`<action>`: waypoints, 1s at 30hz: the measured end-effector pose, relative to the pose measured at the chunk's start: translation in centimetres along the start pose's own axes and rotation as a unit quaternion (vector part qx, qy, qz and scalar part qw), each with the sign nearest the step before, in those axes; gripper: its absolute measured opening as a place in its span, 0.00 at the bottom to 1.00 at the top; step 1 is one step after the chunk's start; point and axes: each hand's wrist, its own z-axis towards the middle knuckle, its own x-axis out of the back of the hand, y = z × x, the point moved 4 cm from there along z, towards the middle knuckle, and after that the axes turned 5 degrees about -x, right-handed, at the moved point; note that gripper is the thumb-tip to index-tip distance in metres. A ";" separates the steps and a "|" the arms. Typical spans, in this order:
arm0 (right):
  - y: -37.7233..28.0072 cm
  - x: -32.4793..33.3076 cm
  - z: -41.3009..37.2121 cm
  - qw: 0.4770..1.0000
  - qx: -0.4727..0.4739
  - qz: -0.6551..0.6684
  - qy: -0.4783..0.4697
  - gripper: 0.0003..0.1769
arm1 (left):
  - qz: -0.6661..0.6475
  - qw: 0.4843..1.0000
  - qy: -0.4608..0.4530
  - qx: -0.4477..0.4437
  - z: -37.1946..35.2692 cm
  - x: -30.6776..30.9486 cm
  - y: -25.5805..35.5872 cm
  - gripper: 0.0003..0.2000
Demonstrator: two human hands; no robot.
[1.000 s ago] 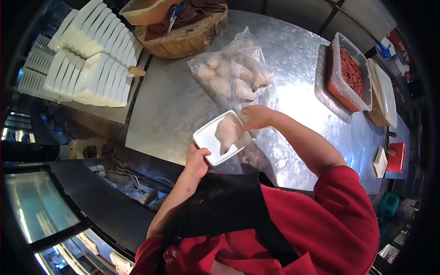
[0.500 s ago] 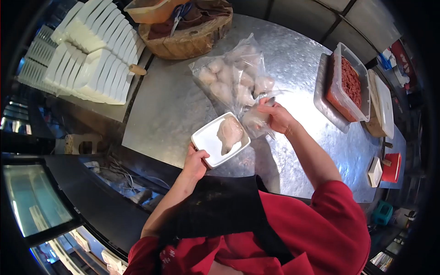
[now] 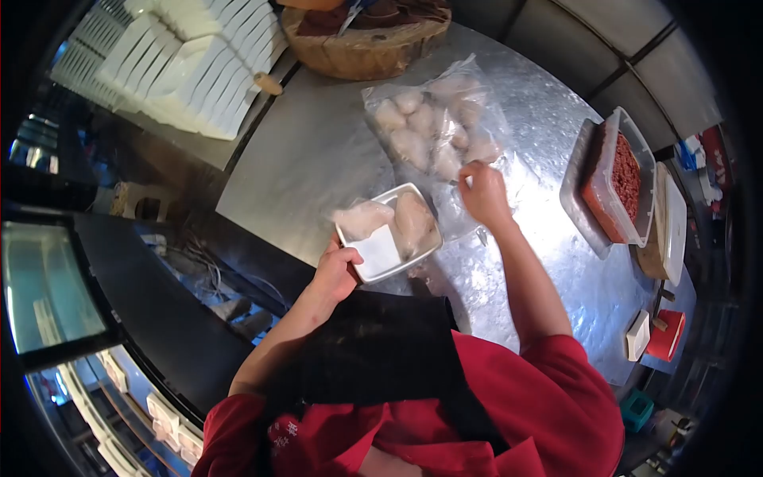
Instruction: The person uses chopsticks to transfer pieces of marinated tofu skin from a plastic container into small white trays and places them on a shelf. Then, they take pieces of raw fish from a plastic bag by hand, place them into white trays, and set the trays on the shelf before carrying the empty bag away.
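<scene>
My left hand [image 3: 336, 272] grips the near-left corner of a white tray [image 3: 381, 250], thumb over its rim. Inside the tray are two pale pieces of raw meat that look like chicken breasts: one piece [image 3: 413, 224] lies along the right side, the other piece [image 3: 362, 217] along the far left, lapping over the rim. Beyond the tray, a clear plastic bag [image 3: 439, 119] full of similar pieces rests on the metal table. With fingers curled together, my right hand [image 3: 483, 193] pinches the bag's loose near edge; the fingertips are partly hidden.
White trays [image 3: 187, 67] are stacked at the far left, near a wooden handle [image 3: 268, 83]. A round chopping block [image 3: 366, 48] stands at the back. To the right, a clear tub of minced meat [image 3: 624, 179] sits by a metal tray [image 3: 576, 191]. A red container [image 3: 666, 335] is farther right.
A second piece of meat now lies in the tray, where there was one before. My right hand has moved from the bag's loose part near the tray's right side to its edge farther back.
</scene>
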 end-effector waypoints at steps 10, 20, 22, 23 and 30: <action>0.1 -4.0 5.1 0.987 0.105 -0.114 0.052 0.31 | -0.036 0.995 -0.006 -0.096 -2.3 2.0 2.5 0.35; -19.1 -3.6 -11.5 0.808 0.587 -0.044 -0.013 0.25 | -0.189 0.966 0.049 -0.166 -5.6 3.2 2.9 0.31; -21.7 -5.1 -13.1 0.734 0.675 -0.063 -0.042 0.26 | -0.198 0.962 0.045 -0.181 -8.6 3.8 4.9 0.32; -22.5 -5.5 -13.7 0.686 0.719 -0.105 -0.043 0.28 | -0.205 0.956 0.060 -0.202 -10.8 4.3 5.8 0.32; -31.2 -5.9 -20.3 0.565 0.823 -0.033 -0.051 0.29 | -0.188 0.893 0.067 -0.405 -25.4 9.1 11.3 0.36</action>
